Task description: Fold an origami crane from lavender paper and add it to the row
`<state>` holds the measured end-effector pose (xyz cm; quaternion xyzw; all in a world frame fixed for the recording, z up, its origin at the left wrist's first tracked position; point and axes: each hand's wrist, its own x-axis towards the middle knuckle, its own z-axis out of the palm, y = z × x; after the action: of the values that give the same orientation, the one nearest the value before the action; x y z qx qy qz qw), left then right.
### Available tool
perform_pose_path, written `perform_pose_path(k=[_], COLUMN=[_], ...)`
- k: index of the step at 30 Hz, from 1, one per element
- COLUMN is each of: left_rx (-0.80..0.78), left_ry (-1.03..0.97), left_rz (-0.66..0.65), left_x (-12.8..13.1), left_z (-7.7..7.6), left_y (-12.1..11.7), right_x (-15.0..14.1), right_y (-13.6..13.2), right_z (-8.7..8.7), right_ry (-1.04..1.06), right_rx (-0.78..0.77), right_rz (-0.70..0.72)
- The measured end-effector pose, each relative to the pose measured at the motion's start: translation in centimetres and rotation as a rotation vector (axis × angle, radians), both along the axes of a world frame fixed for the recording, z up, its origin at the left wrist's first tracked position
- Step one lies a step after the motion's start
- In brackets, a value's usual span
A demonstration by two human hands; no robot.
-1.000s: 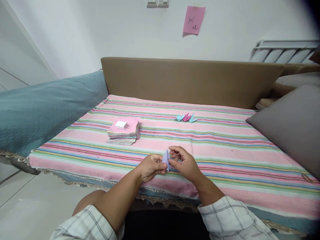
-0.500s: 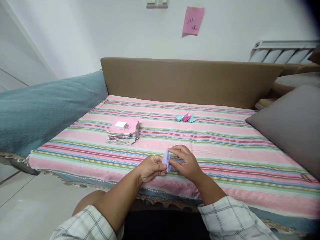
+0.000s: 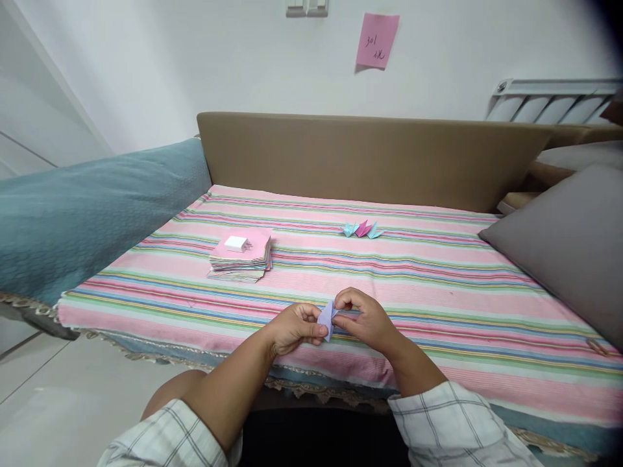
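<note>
A small piece of folded lavender origami paper point(image 3: 328, 319) is held in the air over the striped cover, between my two hands. My left hand point(image 3: 296, 329) pinches its left side between thumb and fingers. On the other side, the thumb and fingertips of my right hand point(image 3: 363, 319) close on a pointed flap that sticks out to the right. Farther back on the cover stand a few small folded paper cranes point(image 3: 363, 229), pale blue and magenta. To the left lies a stack of square coloured paper point(image 3: 241, 261) with a white plug adapter point(image 3: 236, 244) on top.
The striped cover point(image 3: 418, 295) lies over a sofa seat, with a brown backrest point(image 3: 360, 159) behind it. A blue-covered armrest point(image 3: 97, 207) rises at the left. A grey cushion point(image 3: 564, 240) leans at the right, near a small brownish loop point(image 3: 596, 347).
My right fingers have shifted slightly down, and a flap of the lavender paper now points out to the right. My left hand keeps its pinch.
</note>
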<state>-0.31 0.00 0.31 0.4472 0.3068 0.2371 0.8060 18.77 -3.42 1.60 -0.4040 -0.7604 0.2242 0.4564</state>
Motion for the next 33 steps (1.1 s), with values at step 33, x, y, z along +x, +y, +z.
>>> perform_pose_path(k=[33], left_rx=[0.131], left_ry=[-0.085], left_rz=[0.207], left_x=[0.94], left_z=[-0.47], left_y=[-0.21], right_x=[-0.63], right_y=[0.1], right_z=[-0.03], right_ry=[-0.09], right_rx=[0.132], right_rz=[-0.051])
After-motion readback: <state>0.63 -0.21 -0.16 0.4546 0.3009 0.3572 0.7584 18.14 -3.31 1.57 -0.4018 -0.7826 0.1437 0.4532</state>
